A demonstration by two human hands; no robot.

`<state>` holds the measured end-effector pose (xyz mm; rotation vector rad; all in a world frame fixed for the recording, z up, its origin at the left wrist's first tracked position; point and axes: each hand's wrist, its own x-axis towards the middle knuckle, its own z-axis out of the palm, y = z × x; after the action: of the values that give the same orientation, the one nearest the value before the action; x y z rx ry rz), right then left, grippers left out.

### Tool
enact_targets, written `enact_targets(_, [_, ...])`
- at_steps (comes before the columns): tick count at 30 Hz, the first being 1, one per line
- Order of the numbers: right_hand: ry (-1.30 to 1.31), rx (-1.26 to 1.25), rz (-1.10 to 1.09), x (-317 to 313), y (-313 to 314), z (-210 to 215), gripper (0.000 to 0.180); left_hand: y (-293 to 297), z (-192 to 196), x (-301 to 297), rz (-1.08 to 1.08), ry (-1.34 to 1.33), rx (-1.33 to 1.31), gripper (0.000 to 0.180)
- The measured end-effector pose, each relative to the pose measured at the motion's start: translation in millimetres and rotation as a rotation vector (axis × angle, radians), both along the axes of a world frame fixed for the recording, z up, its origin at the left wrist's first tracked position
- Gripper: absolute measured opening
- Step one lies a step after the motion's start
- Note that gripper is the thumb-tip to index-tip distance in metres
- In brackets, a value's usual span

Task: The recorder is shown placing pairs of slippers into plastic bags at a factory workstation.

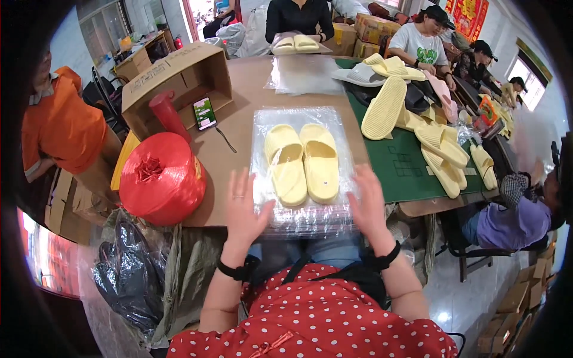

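Note:
A pair of pale yellow slippers lies side by side, toes away from me, on a stack of clear plastic bags in front of me. Whether the pair is inside the top bag or on it, I cannot make out. My left hand is beside the stack's left edge, fingers stretched out and thumb toward the slippers. On the other side, my right hand is held the same way at the right edge. Neither hand holds anything.
A red roll of plastic twine, a phone and an open cardboard box stand left. More clear bags lie ahead. Loose slippers heap on the green mat at right. Across the table, a person handles bagged slippers.

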<state>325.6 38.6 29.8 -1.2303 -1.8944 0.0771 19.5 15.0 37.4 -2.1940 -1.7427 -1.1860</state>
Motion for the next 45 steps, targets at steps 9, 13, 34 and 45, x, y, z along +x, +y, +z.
enact_targets(9, [-0.170,-0.273,0.181,-34,0,-48,0.071,12,-56,24,-0.164,0.093,-0.377,0.078])
enact_targets(13, [0.019,-0.343,0.250,-16,6,-49,0.065,19,-57,19,-0.185,0.043,-0.414,0.078])
enact_targets(34, [0.311,0.463,-0.367,165,-106,116,0.012,76,12,115,-0.509,-1.268,-1.107,0.071])
enact_targets(45, [1.020,-0.645,-0.469,341,22,146,0.051,151,-31,288,-0.514,-0.565,-0.542,0.101])
